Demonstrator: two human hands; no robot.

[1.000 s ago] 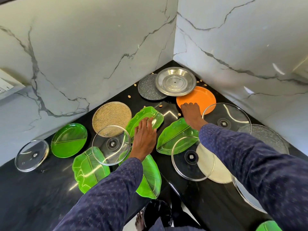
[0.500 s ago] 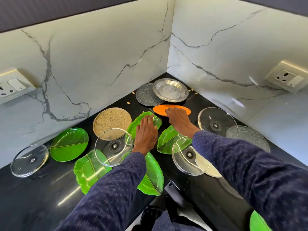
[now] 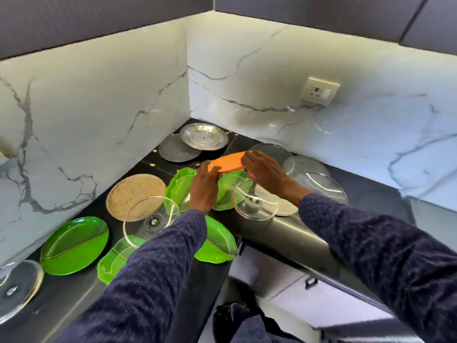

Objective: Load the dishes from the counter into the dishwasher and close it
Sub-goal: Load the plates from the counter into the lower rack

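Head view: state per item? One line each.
Orange plate: lifted off the counter, tilted, held at both ends.
Left hand: grips the plate's left end.
Right hand: grips the plate's right end.
Steel plate: flat in the corner, overlapping the grey plate.
Tan plate: flat, a glass lid over its near edge.
Round green plate: flat on the counter.

I see white marble walls (image 3: pixel 99 100) with grey veins meeting in a corner at twelve o'clock — a socket (image 3: pixel 320 90) at two, dark cabinets (image 3: pixel 296 11) overhead, glossy black counter (image 3: pixel 291 233) below.
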